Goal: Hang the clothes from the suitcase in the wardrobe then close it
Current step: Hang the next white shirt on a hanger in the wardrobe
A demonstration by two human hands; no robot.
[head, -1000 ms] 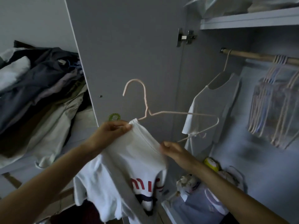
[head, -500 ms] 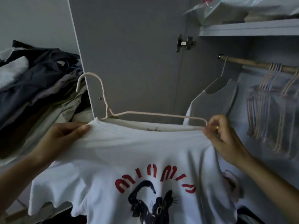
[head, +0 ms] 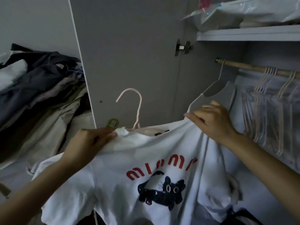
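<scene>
Open wardrobe door [head: 129,54] behind, 2 hands [head: 90,143] [head: 215,120] gripping T-shirt [head: 129,176] shoulders

Dim, cool indoor light, soft shadows, slight motion blur, wide-angle bending at edges

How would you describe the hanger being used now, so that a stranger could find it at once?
Start at the open wardrobe door. In front of it, two hands hold up a white T-shirt with red letters and a dark cat. The hanger is the pale pink hook rising from its collar; the other hangers hang on the rail.
</scene>
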